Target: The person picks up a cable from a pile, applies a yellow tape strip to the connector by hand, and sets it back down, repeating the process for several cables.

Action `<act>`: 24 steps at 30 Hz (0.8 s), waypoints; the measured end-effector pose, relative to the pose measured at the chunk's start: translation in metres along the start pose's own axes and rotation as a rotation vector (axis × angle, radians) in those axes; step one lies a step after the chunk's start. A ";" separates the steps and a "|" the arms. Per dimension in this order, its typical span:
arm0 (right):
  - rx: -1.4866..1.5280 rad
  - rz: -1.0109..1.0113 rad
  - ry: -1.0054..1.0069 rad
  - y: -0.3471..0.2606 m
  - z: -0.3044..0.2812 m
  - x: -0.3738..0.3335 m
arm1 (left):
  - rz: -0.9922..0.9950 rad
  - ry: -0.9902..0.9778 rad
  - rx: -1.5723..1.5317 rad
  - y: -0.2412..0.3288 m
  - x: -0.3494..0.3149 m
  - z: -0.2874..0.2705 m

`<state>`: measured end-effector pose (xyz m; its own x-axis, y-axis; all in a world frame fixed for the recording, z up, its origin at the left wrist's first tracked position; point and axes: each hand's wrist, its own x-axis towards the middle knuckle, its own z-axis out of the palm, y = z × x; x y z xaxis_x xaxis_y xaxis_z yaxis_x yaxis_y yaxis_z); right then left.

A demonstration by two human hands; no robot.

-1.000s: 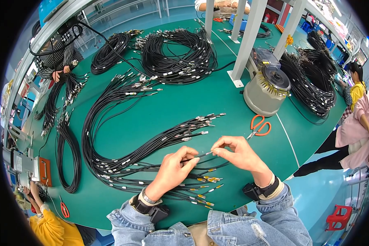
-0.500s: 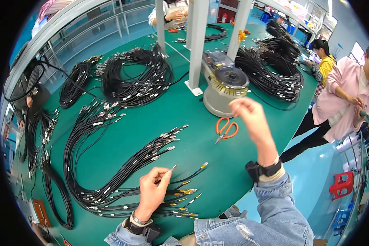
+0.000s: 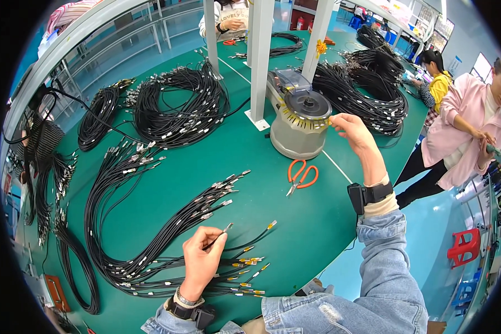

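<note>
My left hand (image 3: 201,257) is closed in a pinch on a black cable (image 3: 210,243), just behind its metal end, which points up and away. Beneath and beside that hand lies a bundle of black cables (image 3: 150,253) on the green table (image 3: 295,234); several near ends carry yellow tags (image 3: 253,260). At the rim of a round grey tape dispenser (image 3: 298,139), my right hand (image 3: 353,132) pinches at the yellow strips (image 3: 300,121) around its disc. What lies between those fingertips is small, seemingly the end of one yellow strip.
Orange-handled scissors (image 3: 302,175) lie in front of the dispenser. A grey upright post (image 3: 259,72) stands behind it. Coiled black cables (image 3: 181,106) lie at the far left, more coils (image 3: 373,100) at the far right. A person in pink (image 3: 456,128) stands beyond the table's right edge.
My right hand has moved from above the scissors to the dispenser's rim, its fingertips meeting the yellow strips. My left hand keeps its pinch on the cable. The view has shifted slightly.
</note>
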<state>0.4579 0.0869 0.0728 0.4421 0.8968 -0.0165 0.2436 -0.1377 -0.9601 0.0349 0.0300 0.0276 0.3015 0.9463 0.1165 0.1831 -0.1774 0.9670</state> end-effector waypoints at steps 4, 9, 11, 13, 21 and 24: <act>0.126 0.010 -0.037 0.003 -0.002 0.002 | 0.045 0.015 0.071 -0.005 0.000 -0.002; 0.362 -0.019 -0.074 -0.001 0.002 -0.002 | 0.060 0.070 0.067 -0.001 -0.001 -0.001; 0.442 -0.028 -0.095 -0.012 0.010 -0.013 | 0.046 0.077 0.033 -0.001 0.000 -0.002; 0.474 -0.113 -0.106 -0.029 0.031 -0.039 | 0.025 0.103 0.028 -0.002 -0.001 -0.004; 0.479 -0.084 -0.456 -0.039 0.165 -0.167 | 0.001 0.098 -0.075 -0.002 -0.003 -0.006; 0.465 -0.072 -0.510 -0.029 0.196 -0.188 | 0.009 0.083 -0.091 0.004 -0.004 -0.006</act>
<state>0.1990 0.0049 0.0495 -0.0500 0.9982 0.0318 -0.1890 0.0219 -0.9817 0.0290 0.0272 0.0327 0.2236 0.9646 0.1398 0.0940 -0.1642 0.9819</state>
